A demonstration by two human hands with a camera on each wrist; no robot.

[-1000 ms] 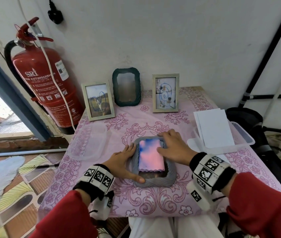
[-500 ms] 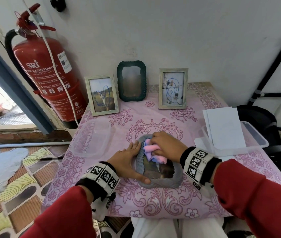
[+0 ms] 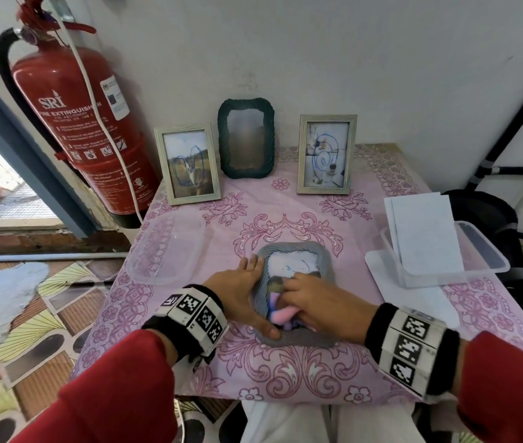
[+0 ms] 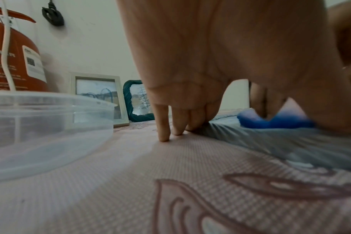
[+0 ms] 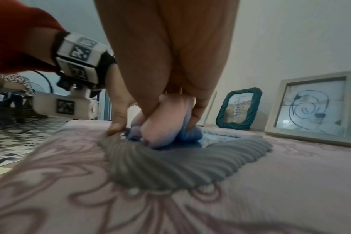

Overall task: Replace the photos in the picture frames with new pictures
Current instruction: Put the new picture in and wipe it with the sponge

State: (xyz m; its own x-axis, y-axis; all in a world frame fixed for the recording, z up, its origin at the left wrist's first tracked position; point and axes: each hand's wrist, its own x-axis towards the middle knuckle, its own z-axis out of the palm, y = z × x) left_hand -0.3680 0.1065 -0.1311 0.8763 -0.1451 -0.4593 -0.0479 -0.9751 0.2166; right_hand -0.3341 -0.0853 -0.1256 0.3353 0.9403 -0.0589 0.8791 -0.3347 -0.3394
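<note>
Grey frame point(image 3: 295, 251): matt, ribbed, rope-like relief. Cloth point(image 3: 281, 314) inside it: soft, fuzzy, pink-blue. Tabletop cover point(image 3: 285, 372): finely woven-textured, printed pink. Tub point(image 3: 167, 251) left of frame: clear smooth plastic. Paper sheets point(image 3: 423, 231) to its right: matt white.

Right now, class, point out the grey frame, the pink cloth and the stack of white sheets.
grey frame point(image 3: 297, 337): head view, on its ribbed near border.
pink cloth point(image 3: 281, 315): head view, on the bunched fold below the right hand.
stack of white sheets point(image 3: 424, 233): head view, middle of top sheet.
</note>
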